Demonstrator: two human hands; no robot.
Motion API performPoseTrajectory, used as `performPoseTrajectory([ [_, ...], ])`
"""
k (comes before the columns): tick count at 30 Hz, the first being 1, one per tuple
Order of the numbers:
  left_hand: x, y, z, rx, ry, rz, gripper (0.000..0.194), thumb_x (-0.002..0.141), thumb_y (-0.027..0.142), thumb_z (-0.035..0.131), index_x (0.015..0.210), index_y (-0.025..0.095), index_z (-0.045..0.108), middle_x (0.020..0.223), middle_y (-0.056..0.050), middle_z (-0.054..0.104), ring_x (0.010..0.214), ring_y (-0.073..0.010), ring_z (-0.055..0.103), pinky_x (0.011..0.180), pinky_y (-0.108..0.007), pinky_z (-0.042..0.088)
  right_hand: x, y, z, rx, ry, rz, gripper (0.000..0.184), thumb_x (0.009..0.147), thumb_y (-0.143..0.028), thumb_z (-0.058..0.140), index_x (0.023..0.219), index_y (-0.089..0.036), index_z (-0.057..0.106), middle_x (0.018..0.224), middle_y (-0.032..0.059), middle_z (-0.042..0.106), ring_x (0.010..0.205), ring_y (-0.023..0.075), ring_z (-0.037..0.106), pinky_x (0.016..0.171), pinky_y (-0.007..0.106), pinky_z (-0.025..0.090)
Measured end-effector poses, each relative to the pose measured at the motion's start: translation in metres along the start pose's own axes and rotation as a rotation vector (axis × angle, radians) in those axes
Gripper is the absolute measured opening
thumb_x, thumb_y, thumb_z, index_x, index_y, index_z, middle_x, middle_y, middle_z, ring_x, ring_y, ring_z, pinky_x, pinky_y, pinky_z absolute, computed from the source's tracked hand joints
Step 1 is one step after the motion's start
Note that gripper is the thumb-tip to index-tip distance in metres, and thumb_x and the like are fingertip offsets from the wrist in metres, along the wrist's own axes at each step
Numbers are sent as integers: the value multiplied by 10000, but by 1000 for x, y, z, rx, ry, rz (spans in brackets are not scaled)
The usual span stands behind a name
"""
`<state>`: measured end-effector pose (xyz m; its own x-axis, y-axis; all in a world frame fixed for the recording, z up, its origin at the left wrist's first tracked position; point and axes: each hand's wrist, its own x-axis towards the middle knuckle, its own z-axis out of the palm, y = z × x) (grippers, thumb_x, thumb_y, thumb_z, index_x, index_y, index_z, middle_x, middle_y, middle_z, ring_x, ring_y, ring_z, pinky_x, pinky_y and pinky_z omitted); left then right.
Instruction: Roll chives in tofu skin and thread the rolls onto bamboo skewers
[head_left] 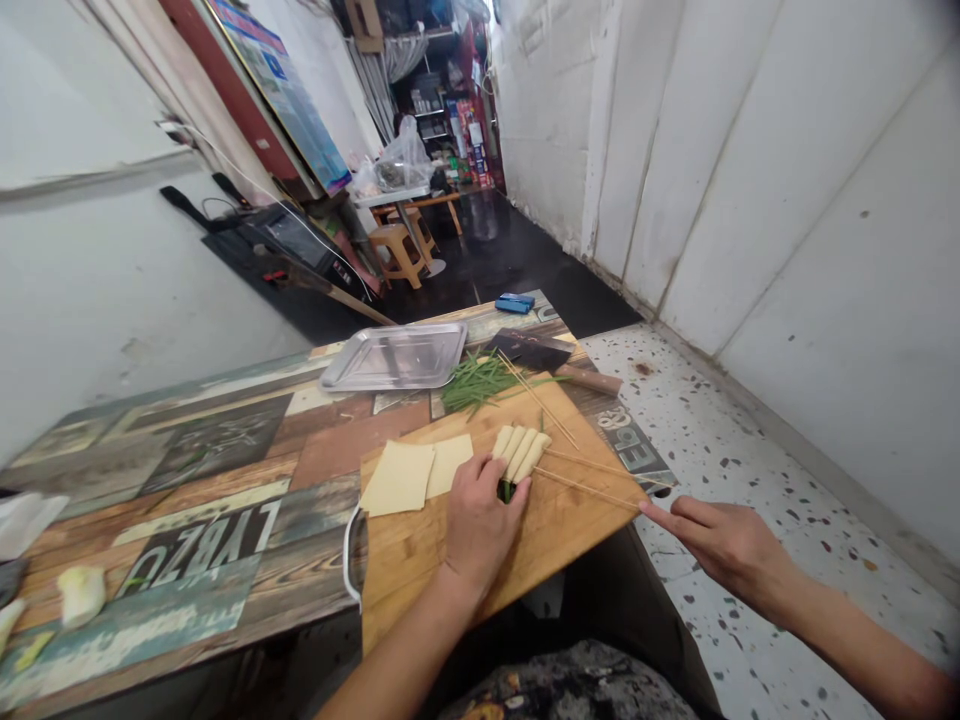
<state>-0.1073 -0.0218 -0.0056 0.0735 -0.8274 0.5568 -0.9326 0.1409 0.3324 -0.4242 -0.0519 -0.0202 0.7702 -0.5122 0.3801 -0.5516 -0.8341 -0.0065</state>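
Done: 4 pale-yellow cylindrical rolls (523, 452), left hand (480, 512) clamped on them | right hand (724, 545) at thin wooden skewer (589, 487), grip unclear | seemingly remaining, left of hands: 2 pale-yellow square sheets (401, 478)

Soft light glints on the tray (397, 360), walls (795, 180) stretch at the edges, and distant shelves (430, 112) seem blurred.

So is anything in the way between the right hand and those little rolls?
Nothing visible blocks the way. Between the right hand and the rolls there are just two thin skewers, running from the rolls out toward that hand. The left hand touches the rolls.
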Motion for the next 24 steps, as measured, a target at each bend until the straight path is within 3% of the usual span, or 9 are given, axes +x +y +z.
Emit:
performPoseTrajectory([
  [12,0,1,0,-5,-19,-9,171,778,243,698,889,159,600,996,-100,605,936,-247,570,830,-411,525,15,10,-1,6,-60,-77,438,945,-92,322,1344,-205,463,739,-7,520,562,112,448,532,247,322],
  [24,2,1,-1,-39,-23,-4,125,791,221,672,879,161,607,982,-102,600,927,-237,564,822,-411,525,42,8,-17,-38,-84,-105,444,888,-39,332,1274,-192,489,754,-2,519,540,117,412,507,270,281],
])
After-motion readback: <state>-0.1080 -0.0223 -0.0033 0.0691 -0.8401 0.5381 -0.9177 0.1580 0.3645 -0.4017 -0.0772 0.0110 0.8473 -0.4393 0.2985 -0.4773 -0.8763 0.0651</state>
